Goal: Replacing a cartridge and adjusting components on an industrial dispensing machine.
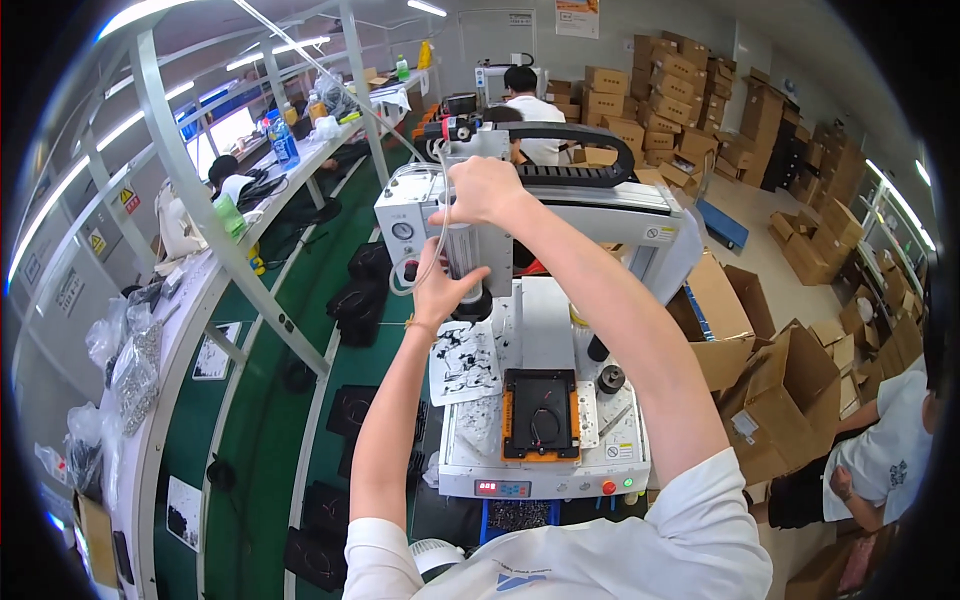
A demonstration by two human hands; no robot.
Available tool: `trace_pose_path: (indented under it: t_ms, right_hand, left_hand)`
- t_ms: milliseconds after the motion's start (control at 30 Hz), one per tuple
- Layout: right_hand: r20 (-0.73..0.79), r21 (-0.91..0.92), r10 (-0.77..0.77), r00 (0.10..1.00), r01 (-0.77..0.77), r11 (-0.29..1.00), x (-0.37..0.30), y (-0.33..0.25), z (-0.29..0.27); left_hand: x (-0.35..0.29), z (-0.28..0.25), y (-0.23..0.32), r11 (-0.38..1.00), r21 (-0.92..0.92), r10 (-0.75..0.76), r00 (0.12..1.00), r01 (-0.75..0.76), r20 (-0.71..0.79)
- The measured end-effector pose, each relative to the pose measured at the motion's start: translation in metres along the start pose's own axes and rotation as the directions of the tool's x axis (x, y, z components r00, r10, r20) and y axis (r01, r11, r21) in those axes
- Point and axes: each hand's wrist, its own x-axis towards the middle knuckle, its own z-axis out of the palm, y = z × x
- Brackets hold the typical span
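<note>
Both my hands are up at the head of a white benchtop dispensing machine [405, 195]. My left hand [440, 290] is wrapped round the lower part of an upright, clear-looking cylinder [461, 250], thumb across its front. My right hand [482, 190] closes over the cylinder's top end, where a thin clear tube [443, 245] loops down past the fingers; its exact hold is partly hidden. Below, a black rectangular housing [540, 415] with a thin cable lies in an orange fixture [508, 440] on the machine bed. Beside it lies a white sheet [465, 362] with black smears.
A gantry arm with a black cable chain [575, 155] spans the machine behind my hands. A green conveyor [345, 350] with black parts runs at left. Open cardboard boxes [785, 410] stand at right. A person [885, 440] is at far right; another person [540, 115] is ahead.
</note>
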Motion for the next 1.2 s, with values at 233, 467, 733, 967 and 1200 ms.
trace_pose_path:
  t_ms: [233, 467, 733, 967, 1200]
  right_hand:
    - [-0.045, 0.089, -0.129, 0.991, 0.132, 0.987, 0.010, 0.019, 0.001]
    - [-0.082, 0.058, -0.078, 0.994, 0.083, 0.995, 0.009, 0.007, -0.007]
    - [-0.023, -0.079, 0.028, 0.999, -0.030, 0.996, 0.005, -0.002, -0.016]
    - [-0.100, -0.044, -0.026, 0.995, 0.022, 0.999, 0.008, -0.003, -0.007]
    - [-0.081, 0.018, -0.152, 0.985, 0.154, 0.988, 0.015, 0.005, -0.009]
  left_hand:
    - [0.009, 0.007, 0.000, 0.939, -0.282, -0.135, 0.963, 0.200, 0.233]
    - [0.009, 0.007, -0.005, 0.980, 0.019, -0.200, 0.978, 0.199, 0.066]
    - [0.012, 0.005, 0.013, 0.956, 0.076, -0.284, 0.959, 0.282, 0.012]
    - [0.014, 0.011, 0.018, 0.955, 0.162, -0.242, 0.968, 0.250, -0.068]
    - [0.019, 0.001, -0.020, 0.996, 0.069, -0.053, 0.998, 0.054, -0.024]
